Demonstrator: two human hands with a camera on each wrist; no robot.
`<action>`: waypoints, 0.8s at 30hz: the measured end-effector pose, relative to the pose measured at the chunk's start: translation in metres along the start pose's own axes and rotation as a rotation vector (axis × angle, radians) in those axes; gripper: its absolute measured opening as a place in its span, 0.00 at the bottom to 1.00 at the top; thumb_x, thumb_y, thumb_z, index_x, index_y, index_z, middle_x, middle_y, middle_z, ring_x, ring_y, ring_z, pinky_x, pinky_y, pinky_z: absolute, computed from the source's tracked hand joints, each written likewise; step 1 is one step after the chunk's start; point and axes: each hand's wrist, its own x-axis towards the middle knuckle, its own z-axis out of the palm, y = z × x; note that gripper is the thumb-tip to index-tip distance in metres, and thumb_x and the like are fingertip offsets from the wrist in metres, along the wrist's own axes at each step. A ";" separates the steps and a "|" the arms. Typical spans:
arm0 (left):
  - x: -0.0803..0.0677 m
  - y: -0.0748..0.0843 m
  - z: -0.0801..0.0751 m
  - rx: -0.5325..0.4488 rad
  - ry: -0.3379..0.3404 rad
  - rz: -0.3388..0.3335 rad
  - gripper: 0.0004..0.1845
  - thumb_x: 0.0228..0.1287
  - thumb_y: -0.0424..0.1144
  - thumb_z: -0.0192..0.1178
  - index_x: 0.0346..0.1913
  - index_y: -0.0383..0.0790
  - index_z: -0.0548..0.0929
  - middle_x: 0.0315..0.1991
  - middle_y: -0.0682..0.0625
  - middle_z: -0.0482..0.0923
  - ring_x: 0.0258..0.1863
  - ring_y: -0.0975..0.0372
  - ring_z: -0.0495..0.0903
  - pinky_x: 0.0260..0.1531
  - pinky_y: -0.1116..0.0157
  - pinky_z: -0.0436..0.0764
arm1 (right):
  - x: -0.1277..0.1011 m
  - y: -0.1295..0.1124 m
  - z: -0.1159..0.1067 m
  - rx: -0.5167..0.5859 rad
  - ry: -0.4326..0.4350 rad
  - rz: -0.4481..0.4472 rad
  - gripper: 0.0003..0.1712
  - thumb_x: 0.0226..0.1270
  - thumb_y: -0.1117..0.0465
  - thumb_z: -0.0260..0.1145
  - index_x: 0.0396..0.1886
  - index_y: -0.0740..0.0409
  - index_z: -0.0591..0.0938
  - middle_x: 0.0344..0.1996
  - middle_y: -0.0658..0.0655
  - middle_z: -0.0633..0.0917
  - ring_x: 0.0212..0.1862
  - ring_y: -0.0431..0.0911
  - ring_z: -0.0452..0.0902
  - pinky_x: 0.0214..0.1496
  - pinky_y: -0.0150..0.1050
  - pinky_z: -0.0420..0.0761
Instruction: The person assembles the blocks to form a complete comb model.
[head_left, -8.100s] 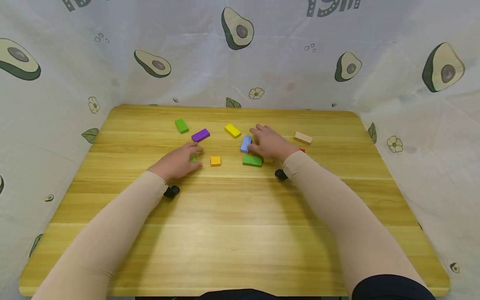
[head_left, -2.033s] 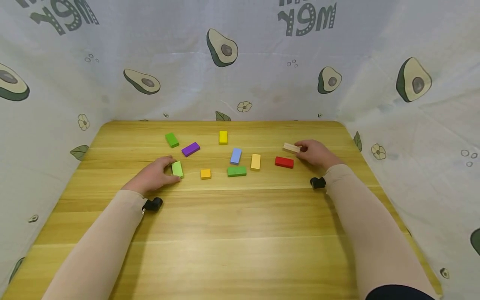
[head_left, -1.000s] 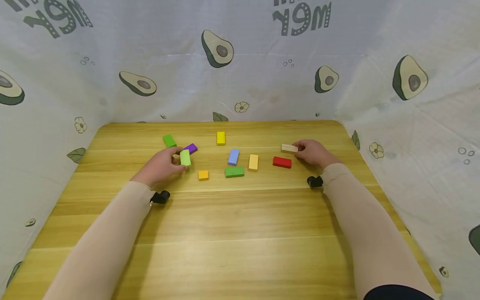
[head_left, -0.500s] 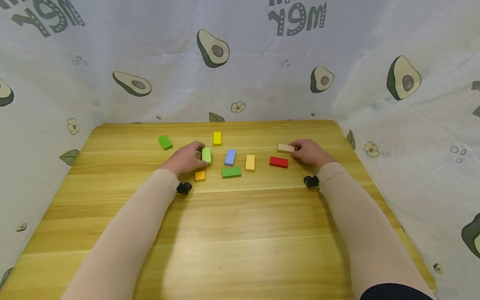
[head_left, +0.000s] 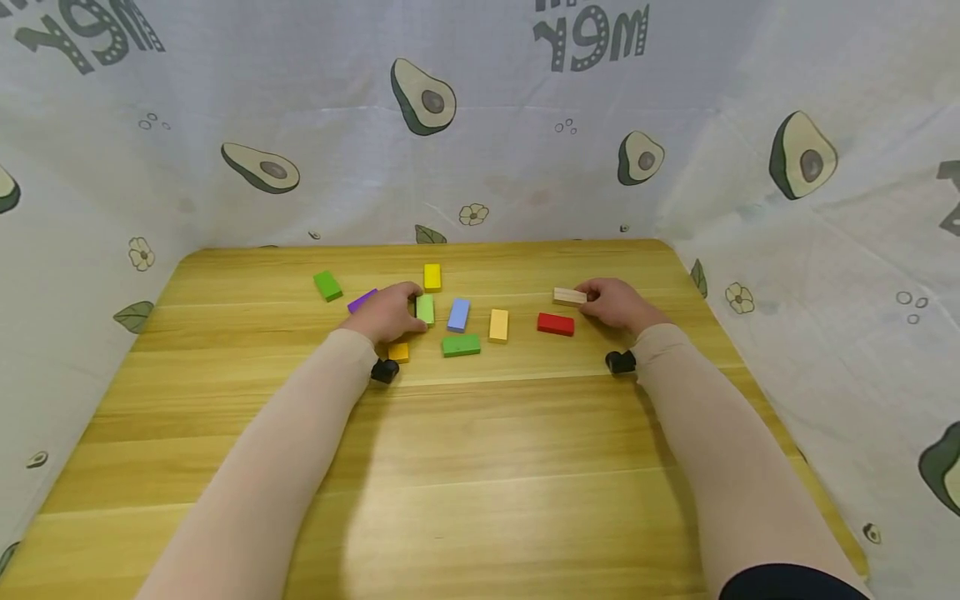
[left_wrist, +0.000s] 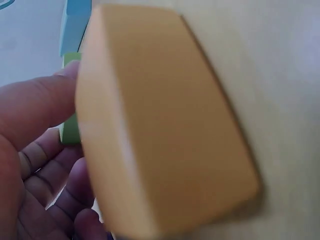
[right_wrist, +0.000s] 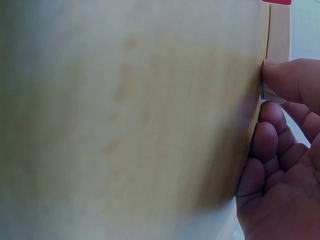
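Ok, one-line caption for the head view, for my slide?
Left hand holds a light green block beside the blue block; right hand pinches a plain wooden block.

Only print w/ lettering is on the backdrop cloth [head_left: 525, 150] behind the tabletop [head_left: 480, 467]. Dark dotted letters at top centre [head_left: 591, 35] show mirrored/upside-down, roughly "mer" or "19m", cut off by the frame edge, can't read for sure. Similar cut-off letters at top left [head_left: 86, 37]. Blocks carry no readable text; wrist views show none either.
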 end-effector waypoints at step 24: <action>0.008 0.007 0.006 -0.075 0.018 0.014 0.35 0.54 0.48 0.67 0.64 0.47 0.66 0.64 0.52 0.67 0.63 0.57 0.65 0.64 0.55 0.65 | -0.001 0.000 -0.001 0.005 -0.014 0.019 0.23 0.65 0.58 0.59 0.59 0.60 0.73 0.44 0.61 0.75 0.41 0.51 0.67 0.45 0.43 0.69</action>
